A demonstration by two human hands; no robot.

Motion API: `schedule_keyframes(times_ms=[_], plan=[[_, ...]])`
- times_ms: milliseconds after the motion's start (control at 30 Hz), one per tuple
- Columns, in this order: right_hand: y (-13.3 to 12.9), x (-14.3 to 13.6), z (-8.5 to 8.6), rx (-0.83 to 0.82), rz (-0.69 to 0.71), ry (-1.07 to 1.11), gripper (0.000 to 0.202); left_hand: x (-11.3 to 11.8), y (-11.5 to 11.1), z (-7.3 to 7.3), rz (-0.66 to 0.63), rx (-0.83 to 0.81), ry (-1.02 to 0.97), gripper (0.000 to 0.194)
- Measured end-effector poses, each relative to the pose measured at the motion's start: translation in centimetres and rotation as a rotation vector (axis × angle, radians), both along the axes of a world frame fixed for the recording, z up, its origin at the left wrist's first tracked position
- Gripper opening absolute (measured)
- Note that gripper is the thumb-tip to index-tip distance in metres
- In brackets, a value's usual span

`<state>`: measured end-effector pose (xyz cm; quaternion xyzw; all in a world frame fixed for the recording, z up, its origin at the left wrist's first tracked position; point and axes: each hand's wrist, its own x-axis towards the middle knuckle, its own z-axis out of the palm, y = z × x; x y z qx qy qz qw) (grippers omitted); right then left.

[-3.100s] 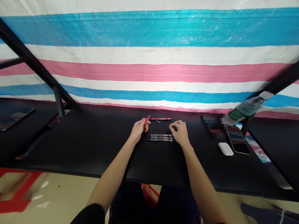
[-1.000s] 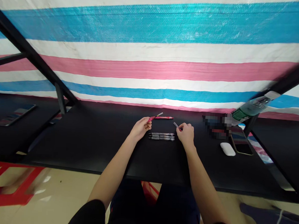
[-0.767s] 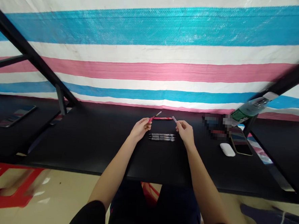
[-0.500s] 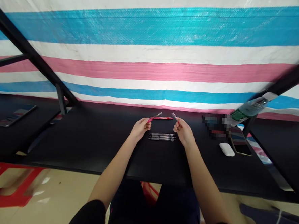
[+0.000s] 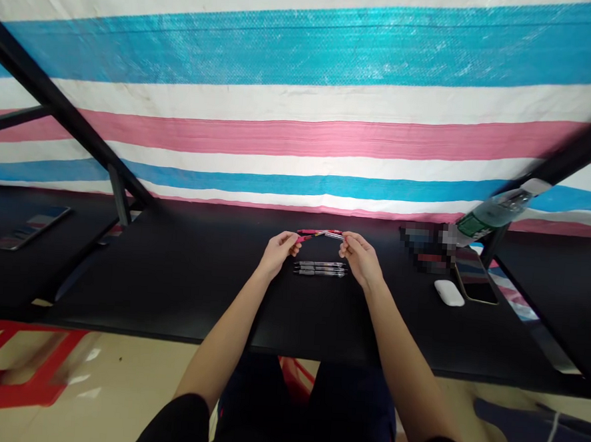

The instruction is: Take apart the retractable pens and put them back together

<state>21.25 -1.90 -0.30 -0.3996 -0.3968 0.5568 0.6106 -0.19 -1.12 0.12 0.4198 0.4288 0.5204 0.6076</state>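
Note:
My left hand (image 5: 279, 252) is closed on the red front part of a pen (image 5: 304, 238), with its thin refill pointing right. Between the fingers of my right hand (image 5: 359, 254) is a clear pen barrel (image 5: 333, 235), pointing left. The refill's end and the barrel's open end meet or nearly meet; whether they touch I cannot tell. Just behind them a whole red pen (image 5: 319, 232) lies on the black table (image 5: 172, 273). Nearer to me, several clear pens with grey grips (image 5: 320, 269) lie side by side between my wrists.
On the right are a white earbud case (image 5: 448, 293), a phone (image 5: 475, 275) and a tilted plastic bottle (image 5: 499, 210). Another phone (image 5: 32, 228) lies at the far left. Black metal posts (image 5: 76, 114) stand on both sides, before a striped sheet (image 5: 300, 141).
Both hands have brought their pen parts closer together. The refill and the clear barrel, which pointed up and apart, now lie lower and almost in line.

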Motion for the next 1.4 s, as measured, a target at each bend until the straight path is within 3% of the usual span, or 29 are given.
schedule_keyframes(times_ms=[233, 567, 833, 1233, 1400], plan=[[-0.1, 0.0, 0.3, 0.027, -0.03, 0.041, 0.025, -0.1, 0.1, 0.0, 0.012, 0.017, 0.017, 0.028], [-0.3, -0.2, 0.2, 0.029, -0.027, -0.064, 0.026, -0.1, 0.0, -0.1, 0.041, 0.118, 0.167, 0.028], [-1.1, -0.9, 0.9, -0.011, 0.175, -0.1, 0.034, 0.1, -0.3, 0.5, 0.046, 0.165, 0.18, 0.03], [-0.8, -0.8, 0.6, -0.072, 0.102, -0.014, 0.036, 0.5, -0.6, 0.9, -0.029, 0.169, 0.09, 0.03], [-0.8, -0.8, 0.9, -0.064, 0.09, -0.003, 0.037, 0.4, -0.2, 0.1, 0.009, 0.097, 0.145, 0.039]])
